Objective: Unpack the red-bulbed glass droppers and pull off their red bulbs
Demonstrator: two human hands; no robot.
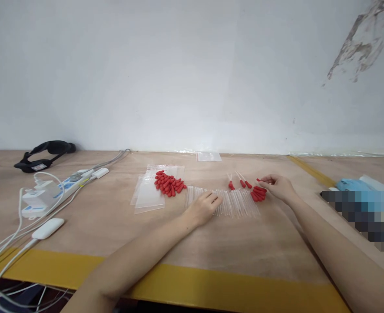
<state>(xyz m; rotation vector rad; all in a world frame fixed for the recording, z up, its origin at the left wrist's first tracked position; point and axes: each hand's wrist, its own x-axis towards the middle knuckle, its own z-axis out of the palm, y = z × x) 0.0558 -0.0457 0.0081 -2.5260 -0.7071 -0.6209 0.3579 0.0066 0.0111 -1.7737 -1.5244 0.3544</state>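
A row of clear thin dropper tubes (pixel 236 203) lies side by side across the middle of the table. Over its left part rests my left hand (pixel 205 208), fingers bent and close together; whatever is under the fingertips is hidden. My right hand (pixel 274 186) pinches a small red rubber bulb (pixel 259 180) between thumb and fingers. Just below it sits a small group of red bulbs (pixel 259 194). Behind the row lie a few tubes with bulbs fitted (pixel 243 182). A larger heap of red bulbs (pixel 170 183) is left of the row.
Clear plastic bags (pixel 149 195) lie under and beside the heap; another bag (pixel 209 157) is by the wall. At left are a power strip (pixel 68 184), white cables, a white adapter (pixel 48 228) and a black headset strap (pixel 45 154). A blue packet (pixel 350 184) lies at right.
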